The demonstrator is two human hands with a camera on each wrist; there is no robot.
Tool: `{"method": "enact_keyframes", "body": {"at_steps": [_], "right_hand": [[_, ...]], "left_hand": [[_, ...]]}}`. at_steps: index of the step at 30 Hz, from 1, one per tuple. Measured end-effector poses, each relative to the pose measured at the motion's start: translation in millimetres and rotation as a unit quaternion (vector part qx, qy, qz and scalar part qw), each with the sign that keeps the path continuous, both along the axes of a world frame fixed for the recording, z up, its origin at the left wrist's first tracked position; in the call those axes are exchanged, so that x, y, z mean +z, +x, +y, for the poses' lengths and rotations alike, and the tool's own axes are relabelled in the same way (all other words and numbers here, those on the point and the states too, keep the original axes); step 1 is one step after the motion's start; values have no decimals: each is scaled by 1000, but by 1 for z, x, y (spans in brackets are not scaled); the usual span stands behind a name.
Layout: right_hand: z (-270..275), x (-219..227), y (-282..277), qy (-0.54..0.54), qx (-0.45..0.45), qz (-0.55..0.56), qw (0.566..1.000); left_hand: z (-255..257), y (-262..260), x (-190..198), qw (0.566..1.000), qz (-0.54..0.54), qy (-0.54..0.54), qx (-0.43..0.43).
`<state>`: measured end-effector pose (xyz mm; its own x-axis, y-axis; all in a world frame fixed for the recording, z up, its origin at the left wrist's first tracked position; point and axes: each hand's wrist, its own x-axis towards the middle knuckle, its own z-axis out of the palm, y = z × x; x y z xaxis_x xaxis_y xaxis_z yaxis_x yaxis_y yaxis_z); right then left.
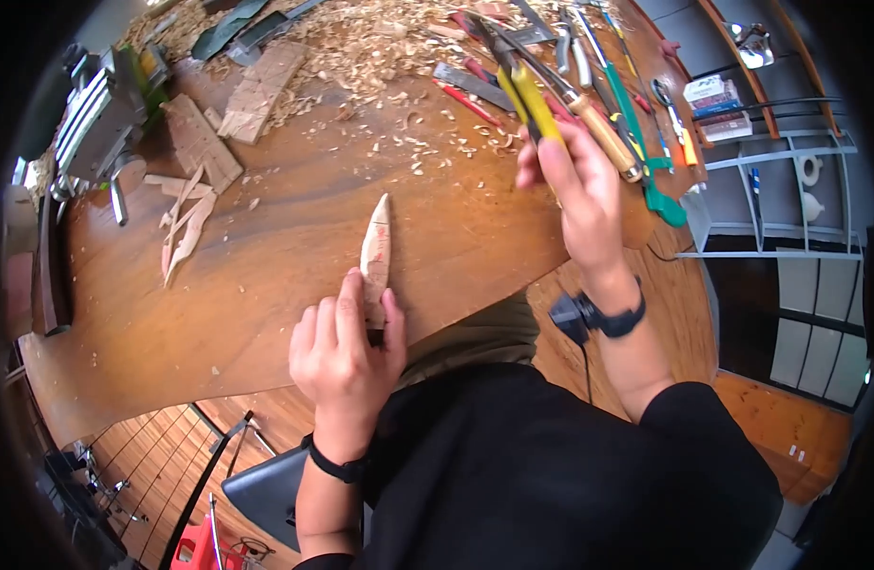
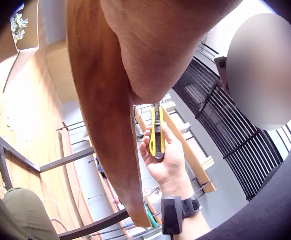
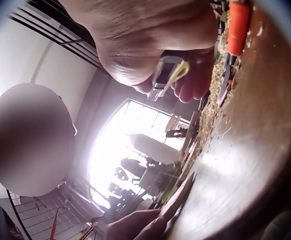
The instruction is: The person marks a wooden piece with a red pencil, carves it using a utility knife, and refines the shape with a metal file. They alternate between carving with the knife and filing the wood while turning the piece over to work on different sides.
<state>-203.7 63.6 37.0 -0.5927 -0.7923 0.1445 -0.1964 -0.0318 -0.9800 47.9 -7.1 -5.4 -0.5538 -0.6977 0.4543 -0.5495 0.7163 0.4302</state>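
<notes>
A pale, pointed piece of wood (image 1: 378,249) with red markings lies near the table's front edge, its tip facing away from me. My left hand (image 1: 345,356) holds its near end between thumb and fingers. Raised above the table on the right, my right hand (image 1: 587,199) grips a yellow and black utility knife (image 1: 530,103). The left wrist view shows the knife (image 2: 158,132) lying across the palm side of the fingers. In the right wrist view, part of the knife (image 3: 173,72) shows between thumb and fingers.
Wood shavings (image 1: 361,57) cover the back of the table (image 1: 266,313). Tools lie at the right, including a wooden-handled tool (image 1: 603,138) and a green-handled one (image 1: 663,204). A metal vise (image 1: 95,123) stands at the left, near flat boards (image 1: 201,142) and thin wood scraps (image 1: 185,228).
</notes>
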Motion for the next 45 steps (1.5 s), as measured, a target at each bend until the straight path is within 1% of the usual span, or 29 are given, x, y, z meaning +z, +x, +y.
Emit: {"method": "enact_keyframes", "body": {"at_steps": [2, 3, 5, 6, 8, 9, 10, 12, 14, 16, 18, 19, 21, 23, 24, 26, 27, 31, 33, 39, 42, 45], "right_hand": [[17, 9, 25, 93, 16, 10, 995], [24, 8, 31, 88, 17, 1, 996], [36, 3, 39, 149, 69, 166, 972], [37, 0, 43, 143, 64, 156, 975], [38, -6, 51, 134, 93, 233, 959], [38, -9, 53, 123, 95, 246, 957], [39, -10, 55, 118, 86, 237, 960], [42, -12, 56, 145, 111, 283, 942], [40, -7, 57, 137, 103, 287, 943], [40, -10, 58, 130, 98, 293, 942], [43, -15, 57, 123, 101, 328, 931], [43, -14, 58, 121, 97, 323, 933], [44, -9, 58, 169, 114, 325, 924], [44, -11, 58, 167, 108, 328, 924], [43, -12, 59, 166, 104, 334, 922], [42, -12, 59, 170, 104, 332, 922], [42, -11, 59, 174, 106, 332, 921], [43, -9, 59, 188, 107, 333, 918], [43, -7, 59, 196, 98, 331, 918], [44, -7, 58, 201, 101, 333, 916], [45, -9, 59, 192, 98, 343, 914], [46, -5, 61, 193, 103, 352, 910]], "left_hand": [[-3, 0, -2, 1000, 2, -26, -7], [-3, 0, -2, 1000, 6, -25, -9], [-2, 0, -2, 1000, 7, -22, -19], [-2, 1, -1, 999, -2, -28, -25], [-1, 2, 1, 999, -23, -20, -35], [-2, 2, -1, 999, -24, -23, -40], [-2, 3, -2, 998, -33, -29, -48], [-3, 3, -4, 998, -22, -25, -54], [-2, 3, -2, 997, -29, -29, -69], [1, 2, 3, 997, -39, 18, -60], [1, 2, 3, 997, -45, 19, -67], [1, 1, 3, 997, -40, 25, -61], [3, 0, 5, 997, -38, 29, -57], [5, -2, 9, 997, -60, 43, -20], [6, -3, 7, 997, -63, 42, -22], [7, -9, 0, 999, -24, 20, -11], [9, -11, 0, 1000, -24, 13, 8], [10, -16, 1, 999, -26, 14, 26], [13, -16, 8, 995, -50, 64, 51], [10, -14, 11, 993, -17, 113, 38], [9, -13, 7, 995, 0, 95, 36], [13, -12, 8, 991, -19, 124, 49]]}}
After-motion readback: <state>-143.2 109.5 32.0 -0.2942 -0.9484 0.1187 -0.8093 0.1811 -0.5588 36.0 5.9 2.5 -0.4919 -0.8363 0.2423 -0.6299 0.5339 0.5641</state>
